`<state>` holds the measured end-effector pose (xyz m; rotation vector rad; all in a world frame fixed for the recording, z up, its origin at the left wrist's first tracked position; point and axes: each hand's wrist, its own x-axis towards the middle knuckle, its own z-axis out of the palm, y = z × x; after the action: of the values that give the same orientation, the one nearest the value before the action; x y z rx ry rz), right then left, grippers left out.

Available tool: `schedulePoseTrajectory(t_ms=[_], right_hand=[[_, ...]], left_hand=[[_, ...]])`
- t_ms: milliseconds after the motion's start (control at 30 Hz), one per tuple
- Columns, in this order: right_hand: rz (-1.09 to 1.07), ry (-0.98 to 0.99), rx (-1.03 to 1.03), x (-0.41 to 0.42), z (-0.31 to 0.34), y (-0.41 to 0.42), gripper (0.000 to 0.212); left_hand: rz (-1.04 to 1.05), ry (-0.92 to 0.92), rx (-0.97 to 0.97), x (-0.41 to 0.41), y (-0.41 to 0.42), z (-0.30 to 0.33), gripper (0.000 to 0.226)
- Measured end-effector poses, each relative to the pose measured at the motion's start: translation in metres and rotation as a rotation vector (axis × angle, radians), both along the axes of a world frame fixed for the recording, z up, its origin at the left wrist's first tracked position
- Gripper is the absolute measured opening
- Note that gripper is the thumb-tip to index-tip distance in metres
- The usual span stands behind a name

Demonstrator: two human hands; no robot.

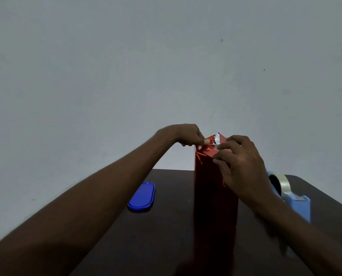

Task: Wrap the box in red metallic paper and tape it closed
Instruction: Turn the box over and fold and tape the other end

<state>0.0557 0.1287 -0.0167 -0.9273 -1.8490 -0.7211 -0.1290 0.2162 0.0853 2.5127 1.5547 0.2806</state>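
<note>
A tall box covered in red metallic paper stands upright on the dark table. At its top end the paper sticks up in a loose fold, and its silver underside shows. My left hand pinches the paper at the top left corner. My right hand presses on the paper at the top right, with its fingers spread over the fold and the upper right side. The box's right face is partly hidden by that hand.
A blue oval lid lies flat on the table to the left of the box. A light blue tape dispenser with a roll of clear tape stands to the right, behind my right wrist. A plain grey wall is behind the table.
</note>
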Motion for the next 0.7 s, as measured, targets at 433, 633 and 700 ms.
schedulePoseTrajectory(t_ms=[433,633,700], right_hand=[[0.053,0.075,-0.030,0.002,-0.007,-0.004,0.016],[0.102,0.218,-0.156,0.012,0.012,-0.003,0.044],[0.065,0.327,-0.195,0.022,0.016,0.004,0.042]], left_hand=[[-0.054,-0.043,-0.015,0.003,0.000,0.003,0.038],[-0.065,-0.105,-0.025,0.001,-0.001,-0.003,0.037],[-0.065,-0.120,-0.026,0.003,-0.001,-0.004,0.037]])
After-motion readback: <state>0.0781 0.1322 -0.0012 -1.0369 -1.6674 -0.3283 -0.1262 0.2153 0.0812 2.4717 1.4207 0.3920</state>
